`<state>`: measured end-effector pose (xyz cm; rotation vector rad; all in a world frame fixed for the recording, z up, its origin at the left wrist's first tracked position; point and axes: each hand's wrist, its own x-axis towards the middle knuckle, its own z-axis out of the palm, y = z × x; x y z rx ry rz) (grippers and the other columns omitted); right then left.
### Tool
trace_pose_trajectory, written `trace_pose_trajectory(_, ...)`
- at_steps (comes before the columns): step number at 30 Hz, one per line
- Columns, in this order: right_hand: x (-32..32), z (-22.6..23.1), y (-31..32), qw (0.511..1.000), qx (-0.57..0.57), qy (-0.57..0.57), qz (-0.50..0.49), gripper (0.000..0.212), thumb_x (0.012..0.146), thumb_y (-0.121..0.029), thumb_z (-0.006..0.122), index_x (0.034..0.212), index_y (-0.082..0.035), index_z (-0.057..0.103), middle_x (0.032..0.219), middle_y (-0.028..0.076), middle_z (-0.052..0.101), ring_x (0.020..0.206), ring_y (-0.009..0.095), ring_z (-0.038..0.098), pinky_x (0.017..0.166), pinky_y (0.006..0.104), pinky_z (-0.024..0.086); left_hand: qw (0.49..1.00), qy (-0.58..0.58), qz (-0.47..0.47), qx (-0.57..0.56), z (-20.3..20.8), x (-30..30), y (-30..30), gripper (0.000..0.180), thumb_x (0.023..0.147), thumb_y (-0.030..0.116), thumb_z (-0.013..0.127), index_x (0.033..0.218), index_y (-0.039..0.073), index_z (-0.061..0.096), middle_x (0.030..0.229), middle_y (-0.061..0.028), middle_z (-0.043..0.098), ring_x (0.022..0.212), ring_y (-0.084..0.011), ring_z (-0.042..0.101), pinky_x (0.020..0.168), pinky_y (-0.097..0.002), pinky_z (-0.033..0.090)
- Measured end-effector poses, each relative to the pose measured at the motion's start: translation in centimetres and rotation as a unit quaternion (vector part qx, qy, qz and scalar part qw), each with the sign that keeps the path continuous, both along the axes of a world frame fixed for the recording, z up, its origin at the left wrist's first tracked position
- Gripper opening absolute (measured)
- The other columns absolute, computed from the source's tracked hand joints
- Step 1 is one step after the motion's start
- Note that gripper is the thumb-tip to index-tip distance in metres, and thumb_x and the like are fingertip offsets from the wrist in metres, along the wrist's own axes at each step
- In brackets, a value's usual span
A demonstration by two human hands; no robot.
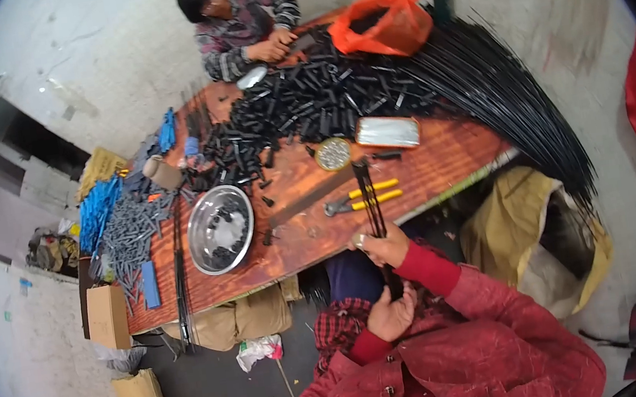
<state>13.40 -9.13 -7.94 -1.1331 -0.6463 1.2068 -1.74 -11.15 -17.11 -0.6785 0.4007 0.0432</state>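
Note:
In front of my chest, upright and slightly tilted, is a bundle of thin black rods (372, 204) with a thicker dark top end. My right hand (387, 245) is closed around its middle. Lower down, my left hand (393, 316) has its fingers curled at the bundle's dark bottom end. Just beyond the bundle, yellow-handled pliers (358, 200) lie on the reddish wooden table (299, 236). Past them are a round tub of small silvery pieces (333, 154) and a foil-coloured tray (388, 133).
Black tubular parts (321, 95) are heaped across the table. Long black rods (503, 88) overhang its right end, above a yellowish sack (523, 221). A steel bowl (220, 230), grey parts (128, 237) and a cardboard box (108, 317) are left. A co-worker (241, 25) sits opposite, near an orange bag (393, 34).

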Motion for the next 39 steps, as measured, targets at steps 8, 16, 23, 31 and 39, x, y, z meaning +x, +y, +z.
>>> trace_pose_trajectory(8, 0.8, 0.2, -1.6, 0.997, 0.018, 0.047, -0.049, 0.02, 0.09, -0.022, 0.06, 0.085, -0.004, 0.065, 0.055, -0.003, 0.047, 0.044, 0.006, 0.041, 0.039, 0.0232, 0.032, 0.744, 0.072, 0.006, 0.665, 9.0, -1.6, 4.8, 0.026, 0.099, 0.027, 0.048, 0.082, 0.008, 0.05, 0.066, -0.0008, 0.043, 0.06, -0.0153, 0.046, 0.061, -0.0257, 0.042)
trace_pose_trajectory(16, -1.9, 2.4, -3.4, 0.996, 0.019, -0.07, -0.043, 0.015, 0.086, -0.021, 0.062, 0.083, -0.006, 0.063, 0.063, -0.001, 0.053, 0.057, 0.009, 0.05, 0.052, 0.0271, 0.04, 0.38, 0.208, 0.14, 0.89, 18.0, 4.5, 5.7, 0.034, 0.093, 0.009, 0.058, 0.124, 0.0, 0.047, 0.114, -0.0096, 0.057, 0.103, -0.0154, 0.056, 0.086, -0.0277, 0.047)
trace_pose_trajectory(23, -3.0, 0.9, -2.9, 0.986, 0.03, -0.151, -0.067, 0.022, 0.08, -0.022, 0.062, 0.084, -0.001, 0.061, 0.065, 0.006, 0.056, 0.062, 0.014, 0.054, 0.06, 0.0344, 0.046, 0.415, 0.191, 0.25, 0.854, 19.7, 6.2, 6.2, 0.032, 0.089, 0.001, 0.062, 0.118, -0.003, 0.05, 0.106, -0.0111, 0.062, 0.097, -0.0144, 0.06, 0.086, -0.0262, 0.048)
trace_pose_trajectory(31, -2.5, 1.7, -2.1, 0.983, 0.06, -0.173, 0.007, 0.033, 0.078, -0.023, 0.069, 0.101, -0.001, 0.06, 0.086, 0.009, 0.064, 0.08, 0.015, 0.06, 0.075, 0.0317, 0.05, 0.421, 0.226, 0.243, 0.844, 20.5, 5.6, 7.2, 0.032, 0.088, 0.008, 0.066, 0.115, -0.001, 0.053, 0.099, -0.0117, 0.065, 0.09, -0.0145, 0.061, 0.083, -0.0257, 0.046)
trace_pose_trajectory(39, 3.7, 8.2, -1.3, 0.976, 0.204, -0.075, 0.019, 0.046, 0.084, -0.022, 0.069, 0.124, -0.003, 0.054, 0.111, 0.006, 0.058, 0.103, 0.015, 0.056, 0.087, 0.0306, 0.046, 0.421, 0.195, 0.233, 0.855, 20.3, 4.3, 8.6, 0.032, 0.09, 0.001, 0.061, 0.118, -0.002, 0.046, 0.102, -0.0141, 0.065, 0.09, -0.0142, 0.063, 0.078, -0.0233, 0.051)
